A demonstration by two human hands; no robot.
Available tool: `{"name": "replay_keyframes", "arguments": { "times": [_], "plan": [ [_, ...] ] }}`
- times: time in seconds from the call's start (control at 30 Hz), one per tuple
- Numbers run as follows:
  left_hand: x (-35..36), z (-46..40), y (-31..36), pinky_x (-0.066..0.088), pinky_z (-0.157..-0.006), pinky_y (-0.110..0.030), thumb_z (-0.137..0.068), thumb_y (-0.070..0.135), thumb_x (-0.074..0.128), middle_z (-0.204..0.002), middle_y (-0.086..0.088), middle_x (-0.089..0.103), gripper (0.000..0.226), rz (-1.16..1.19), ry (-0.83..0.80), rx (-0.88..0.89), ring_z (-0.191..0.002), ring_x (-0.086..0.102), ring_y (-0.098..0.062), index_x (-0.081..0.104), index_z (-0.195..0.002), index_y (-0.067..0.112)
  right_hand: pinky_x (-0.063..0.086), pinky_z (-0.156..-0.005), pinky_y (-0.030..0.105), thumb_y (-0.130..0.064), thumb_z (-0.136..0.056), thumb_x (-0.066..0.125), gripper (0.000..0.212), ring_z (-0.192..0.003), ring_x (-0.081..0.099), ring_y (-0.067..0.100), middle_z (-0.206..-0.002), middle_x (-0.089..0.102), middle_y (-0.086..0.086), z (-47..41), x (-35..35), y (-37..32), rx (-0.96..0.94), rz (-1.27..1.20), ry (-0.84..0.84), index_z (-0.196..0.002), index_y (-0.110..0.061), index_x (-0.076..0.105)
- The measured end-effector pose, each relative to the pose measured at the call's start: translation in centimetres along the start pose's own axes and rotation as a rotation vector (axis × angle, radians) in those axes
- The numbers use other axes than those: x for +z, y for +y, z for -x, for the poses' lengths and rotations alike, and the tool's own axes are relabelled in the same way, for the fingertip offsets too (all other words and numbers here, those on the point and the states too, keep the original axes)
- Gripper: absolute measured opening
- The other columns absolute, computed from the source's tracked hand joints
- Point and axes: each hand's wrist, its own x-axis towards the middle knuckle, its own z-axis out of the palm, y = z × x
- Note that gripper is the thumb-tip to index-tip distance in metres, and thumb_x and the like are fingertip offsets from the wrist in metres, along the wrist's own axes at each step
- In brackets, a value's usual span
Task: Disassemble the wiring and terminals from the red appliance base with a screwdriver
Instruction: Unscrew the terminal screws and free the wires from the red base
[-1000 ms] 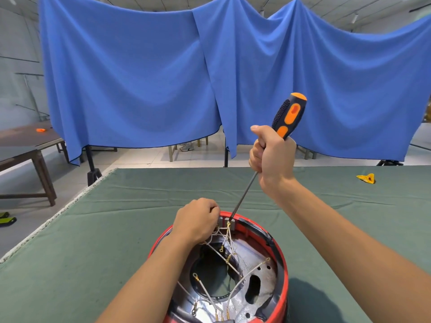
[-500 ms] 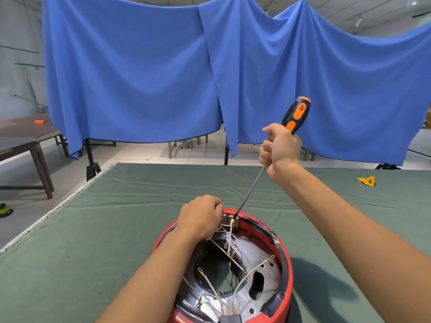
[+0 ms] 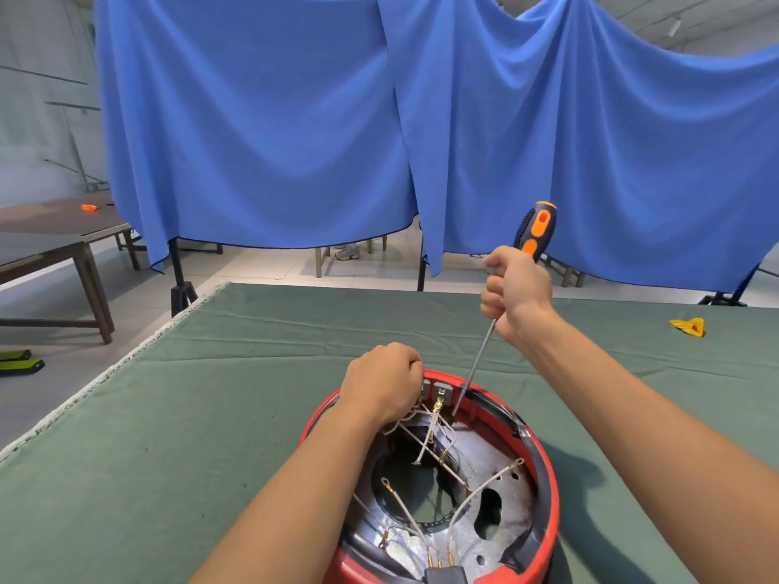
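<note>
The red appliance base [image 3: 546, 469] lies open side up on the green table cloth, low in the middle of the view. Inside it, white wires [image 3: 425, 440] with brass ring terminals cross a metal plate. My left hand [image 3: 381, 385] grips the far rim beside a grey terminal block [image 3: 441, 392], fingers curled over the edge. My right hand [image 3: 516, 295] holds a screwdriver [image 3: 534, 229] with an orange and black handle, raised above the base. Its long shaft slants down, and the tip sits inside the far rim just right of the terminal block.
A small yellow plastic piece [image 3: 689, 326] lies on the green table cloth [image 3: 210, 415] at the far right. Blue sheets [image 3: 274, 141] hang behind the table. A brown wooden table [image 3: 55, 242] stands to the left, beyond the table's left edge.
My right hand and the screwdriver have shifted right, and the tip has moved from near the left-hand terminal to right of the terminal block. The view has tilted down a little. My left hand stays put.
</note>
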Motion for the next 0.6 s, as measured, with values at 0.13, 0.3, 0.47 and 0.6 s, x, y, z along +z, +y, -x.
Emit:
{"name": "replay_keyframes", "arguments": {
  "times": [0.13,0.3,0.47,0.6],
  "plan": [
    [-0.2,0.1,0.2,0.042,-0.071,-0.031,-0.091,0.02,0.042,-0.092,0.004,0.068,0.026,0.056,-0.002,-0.019,-0.088,0.06,-0.02,0.068,-0.09,0.02,0.018,-0.034,0.015,-0.006,-0.08,0.055,0.04,-0.031,0.016,0.009,-0.038,0.023,-0.008,1.3,0.5,-0.3,-0.057,0.026,-0.068,-0.055,-0.021,0.027],
    [-1.2,1.0,0.4,0.048,-0.087,-0.033,-0.08,0.007,0.048,-0.101,0.004,0.068,0.027,0.243,0.086,-0.037,-0.1,0.059,-0.015,0.069,-0.091,0.021,0.021,-0.035,0.016,-0.008,-0.082,0.056,0.041,-0.031,0.019,0.01,-0.039,0.026,-0.007,2.8,0.3,-0.5,-0.178,0.117,-0.116,-0.055,-0.02,0.029],
    [-2.5,1.8,1.0,0.042,-0.095,-0.034,-0.079,0.009,0.048,-0.111,0.0,0.064,0.029,0.163,-0.008,0.034,-0.114,0.05,-0.018,0.066,-0.08,0.032,0.025,-0.036,0.016,-0.007,-0.082,0.058,0.046,-0.033,0.024,0.014,-0.039,0.03,-0.003,4.4,-0.6,-0.8,-0.299,0.179,-0.127,-0.046,-0.021,0.034],
    [-3.4,2.8,1.0,0.039,-0.093,-0.035,-0.081,0.014,0.049,-0.107,0.008,0.064,0.028,-0.042,-0.104,0.151,-0.11,0.044,-0.019,0.071,-0.091,0.027,0.04,-0.037,0.018,-0.012,-0.083,0.06,0.036,-0.035,0.054,0.02,-0.041,0.053,0.004,5.4,-1.9,-1.0,-0.384,0.277,-0.064,-0.048,-0.013,0.052]
  ]
}}
